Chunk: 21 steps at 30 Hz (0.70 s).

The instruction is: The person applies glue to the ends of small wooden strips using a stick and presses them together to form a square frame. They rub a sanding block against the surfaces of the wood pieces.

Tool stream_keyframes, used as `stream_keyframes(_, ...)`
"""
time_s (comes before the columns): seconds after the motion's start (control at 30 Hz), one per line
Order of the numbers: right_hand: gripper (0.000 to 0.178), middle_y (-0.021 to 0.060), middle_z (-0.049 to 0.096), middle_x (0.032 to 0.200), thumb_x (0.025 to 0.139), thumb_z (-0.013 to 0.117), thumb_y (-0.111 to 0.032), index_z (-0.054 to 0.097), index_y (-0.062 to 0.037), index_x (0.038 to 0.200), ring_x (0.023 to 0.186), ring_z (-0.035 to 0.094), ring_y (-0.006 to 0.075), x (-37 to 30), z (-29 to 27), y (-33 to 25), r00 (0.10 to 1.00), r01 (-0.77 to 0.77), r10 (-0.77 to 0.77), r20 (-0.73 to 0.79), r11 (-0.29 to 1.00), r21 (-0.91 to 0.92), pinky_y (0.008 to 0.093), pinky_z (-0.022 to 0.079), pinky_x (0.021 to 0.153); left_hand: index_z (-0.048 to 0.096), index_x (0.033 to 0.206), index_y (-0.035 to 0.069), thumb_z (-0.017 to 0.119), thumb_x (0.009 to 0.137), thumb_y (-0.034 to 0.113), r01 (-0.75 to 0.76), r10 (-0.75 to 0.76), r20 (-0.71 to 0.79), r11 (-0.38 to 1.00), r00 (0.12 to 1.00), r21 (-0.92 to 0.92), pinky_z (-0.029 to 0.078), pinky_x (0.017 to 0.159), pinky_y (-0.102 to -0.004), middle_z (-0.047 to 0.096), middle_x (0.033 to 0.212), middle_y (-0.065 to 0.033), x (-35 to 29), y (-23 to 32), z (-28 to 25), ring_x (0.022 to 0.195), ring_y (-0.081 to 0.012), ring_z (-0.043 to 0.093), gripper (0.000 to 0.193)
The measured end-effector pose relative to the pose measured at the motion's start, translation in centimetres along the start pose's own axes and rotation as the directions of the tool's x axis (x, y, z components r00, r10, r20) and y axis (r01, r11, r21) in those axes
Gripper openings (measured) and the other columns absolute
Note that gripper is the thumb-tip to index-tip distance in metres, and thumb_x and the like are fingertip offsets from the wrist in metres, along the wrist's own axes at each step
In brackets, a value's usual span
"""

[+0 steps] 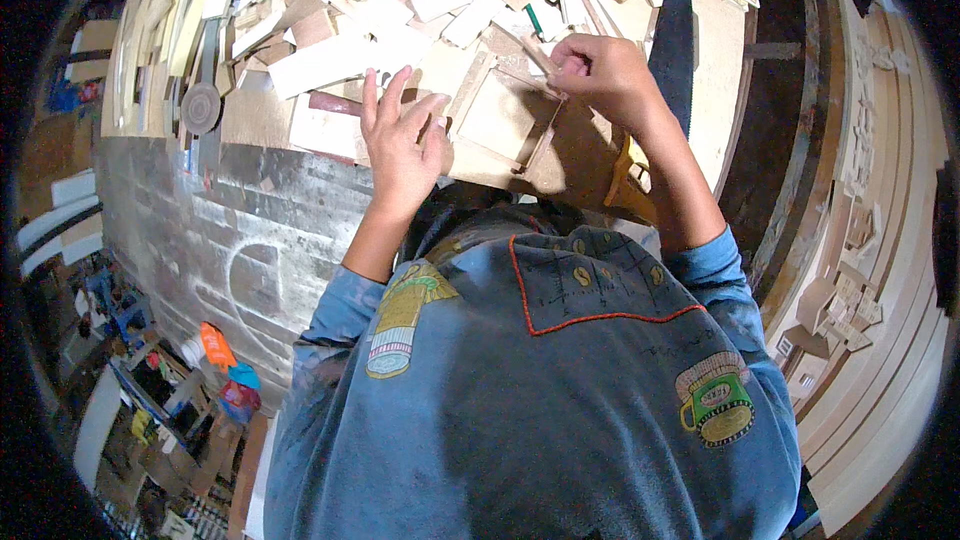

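Observation:
My left hand [402, 138] is open over the near edge of the workbench, fingers spread and holding nothing. A small, shallow wooden frame [478, 90] with a pale flat panel lies between my hands. My right hand [608, 83] is closed, its fingers curled over the frame's far right corner. What it pinches is hidden. A short wooden strip [537, 53] meets its fingertips; I cannot tell whether it is gripped. Beside my right wrist lies a handsaw, its dark blade [673, 45] pointing away and its yellow handle [629, 180] partly behind my forearm.
Wood offcuts [440, 0] are heaped across the back of the workbench [715, 125]. A green stick-like thing [533, 20] lies among them. Long strips [180, 15] are stacked at the left, near a round grey disc [202, 108]. Long boards [890, 240] lie at the far right.

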State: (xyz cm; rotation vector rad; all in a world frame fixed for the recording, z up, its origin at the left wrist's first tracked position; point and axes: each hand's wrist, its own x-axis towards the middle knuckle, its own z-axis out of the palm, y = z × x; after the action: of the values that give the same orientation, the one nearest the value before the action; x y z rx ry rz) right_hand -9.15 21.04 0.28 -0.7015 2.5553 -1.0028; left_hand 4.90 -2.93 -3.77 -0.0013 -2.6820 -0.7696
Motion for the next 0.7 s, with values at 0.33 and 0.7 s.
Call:
stream_keyframes(0.33,0.015,0.0213,0.06,0.073,0.074,0.058,-0.014,0.065,-0.0028,0.081,0.07,0.059,0.0405,2.4,2.9,-1.2,0.985,0.172,-0.16,0.072,0.957,-0.235,0.0449,0.047,0.065,0.072,0.096,0.011,0.065,0.072,0.007,0.045,-0.043,-0.092,0.999,0.995,0.024,0.024,0.11,-0.0512,0.051,0.131,-0.0144,-0.7,-1.4,-1.4,0.134,-0.0439,0.028,0.026)
stream_keyframes(0.7,0.015,0.0169,0.063,0.07,0.072,0.061,-0.016,0.068,-0.0054,0.08,0.067,0.062,0.0348,2.8,3.2,-1.2,0.984,0.171,-0.151,0.09,0.946,-0.276,0.041,0.049,0.064,0.072,0.096,0.012,0.066,0.071,0.008,0.098,-0.094,-0.109,0.994,0.99,0.038,0.025,0.109,-0.053,0.05,0.132,-0.0152,-2.5,-2.9,-1.9,0.133,-0.0447,0.029,0.026)
